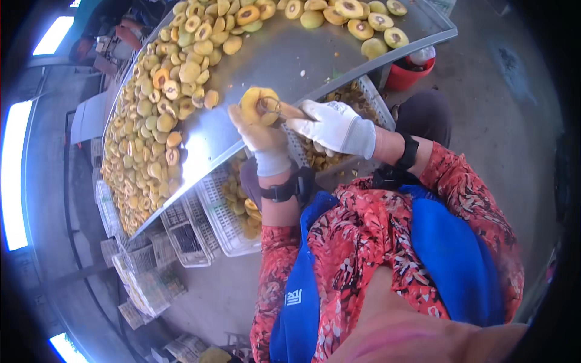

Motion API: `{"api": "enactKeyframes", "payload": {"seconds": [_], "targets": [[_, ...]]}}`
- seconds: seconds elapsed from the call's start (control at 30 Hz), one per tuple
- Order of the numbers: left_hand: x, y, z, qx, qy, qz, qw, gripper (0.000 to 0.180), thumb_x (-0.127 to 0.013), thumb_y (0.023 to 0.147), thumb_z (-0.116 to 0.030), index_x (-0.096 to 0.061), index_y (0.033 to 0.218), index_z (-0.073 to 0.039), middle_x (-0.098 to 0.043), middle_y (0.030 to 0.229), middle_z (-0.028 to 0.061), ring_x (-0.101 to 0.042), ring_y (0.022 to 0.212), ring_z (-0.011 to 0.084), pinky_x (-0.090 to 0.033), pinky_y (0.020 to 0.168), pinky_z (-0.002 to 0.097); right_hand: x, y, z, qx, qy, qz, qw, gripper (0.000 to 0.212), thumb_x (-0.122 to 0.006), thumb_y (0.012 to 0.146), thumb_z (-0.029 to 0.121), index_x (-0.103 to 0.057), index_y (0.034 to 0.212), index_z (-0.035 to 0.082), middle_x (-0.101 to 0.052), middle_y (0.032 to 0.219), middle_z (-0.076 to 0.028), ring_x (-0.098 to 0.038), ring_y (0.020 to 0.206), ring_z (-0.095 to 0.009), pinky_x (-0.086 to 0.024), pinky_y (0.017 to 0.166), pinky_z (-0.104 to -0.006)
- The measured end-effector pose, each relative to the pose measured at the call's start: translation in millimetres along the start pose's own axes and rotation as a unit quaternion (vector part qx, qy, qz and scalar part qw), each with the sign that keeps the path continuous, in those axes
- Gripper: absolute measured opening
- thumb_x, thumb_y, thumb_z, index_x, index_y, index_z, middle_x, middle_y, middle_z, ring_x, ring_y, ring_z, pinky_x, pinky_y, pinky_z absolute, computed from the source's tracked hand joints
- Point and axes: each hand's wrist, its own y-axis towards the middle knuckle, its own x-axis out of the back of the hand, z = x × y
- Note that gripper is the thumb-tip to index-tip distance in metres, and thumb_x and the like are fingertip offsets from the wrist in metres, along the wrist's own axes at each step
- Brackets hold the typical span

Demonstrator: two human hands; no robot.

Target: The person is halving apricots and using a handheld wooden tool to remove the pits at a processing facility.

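My left hand (264, 139), in a pale glove, grips a yellow peach half (251, 101) above the near edge of a metal table (266, 63). The cut side, with its reddish-brown centre, faces right. My right hand (339, 128), in a white glove, is closed around a pitting tool with a wooden handle (292, 111). Its thin wire loop (270, 107) is at the middle of the peach half. Whether the loop has entered the flesh, I cannot tell. Many halved peaches (163, 103) are heaped on the left and far parts of the table.
Under the table edge, a white crate (376, 101) holds brownish scraps, between my knees. Another white crate (221, 212) with peach halves stands to the left, beside more crates (187, 236). A red bucket (407, 75) is at the right. Another person's arm (128, 35) shows at the far left.
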Motion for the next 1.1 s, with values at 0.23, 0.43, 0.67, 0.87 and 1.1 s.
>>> {"api": "enactKeyframes", "payload": {"seconds": [0.23, 0.43, 0.67, 0.87, 1.1], "targets": [[-11, -19, 16, 0.024, -0.052, -0.107, 0.993, 0.054, -0.032, 0.097, -0.049, -0.057, 0.104, -0.003, -0.060, 0.095, 0.0097, -0.058, 0.086, 0.0227, -0.049, 0.078, 0.0352, -18, -2, -17, 0.002, -0.034, -0.037, 0.999, 0.038, -0.052, 0.093, 0.041, -0.057, 0.092, 0.003, -0.065, 0.083, -0.023, -0.062, 0.083, -0.042, -0.048, 0.070, -0.0475], [-18, -16, 8, -0.012, 0.068, -0.168, 0.983, 0.033, -0.039, 0.098, -0.028, -0.057, 0.100, 0.000, -0.060, 0.090, 0.0092, -0.057, 0.079, 0.0177, -0.049, 0.071, 0.0300, -6, 6, -9, -0.050, 0.020, 0.062, 0.997, 0.041, -0.053, 0.092, 0.041, -0.057, 0.088, 0.000, -0.064, 0.082, -0.024, -0.062, 0.082, -0.043, -0.047, 0.069, -0.0467], [-9, -28, 12, -0.062, 0.287, -0.141, 0.945, 0.029, -0.047, 0.097, -0.023, -0.064, 0.101, 0.001, -0.065, 0.092, 0.0071, -0.059, 0.084, 0.0155, -0.050, 0.077, 0.0292, 6, 23, -40, -0.206, 0.233, 0.261, 0.914, 0.042, -0.049, 0.096, 0.049, -0.059, 0.098, 0.008, -0.047, 0.053, 0.000, -0.044, 0.037, -0.009, -0.033, 0.033, -0.0234], [-20, -32, 7, -0.077, 0.208, -0.177, 0.959, 0.033, -0.044, 0.097, -0.024, -0.063, 0.106, 0.002, -0.064, 0.098, 0.0091, -0.060, 0.086, 0.0179, -0.050, 0.078, 0.0295, -18, 10, -34, -0.135, 0.256, 0.195, 0.937, 0.043, -0.052, 0.095, 0.048, -0.056, 0.109, 0.007, -0.046, 0.052, 0.000, -0.041, 0.037, -0.009, -0.031, 0.031, -0.0246], [2, -13, 12, -0.010, 0.149, -0.077, 0.986, 0.037, -0.040, 0.098, -0.025, -0.062, 0.106, 0.004, -0.066, 0.090, 0.0114, -0.062, 0.074, 0.0160, -0.051, 0.067, 0.0263, 22, 40, -34, -0.206, 0.289, 0.390, 0.850, 0.035, -0.047, 0.098, 0.045, -0.064, 0.102, 0.016, -0.035, 0.047, 0.007, -0.030, 0.034, -0.003, -0.021, 0.030, -0.0219]]}}
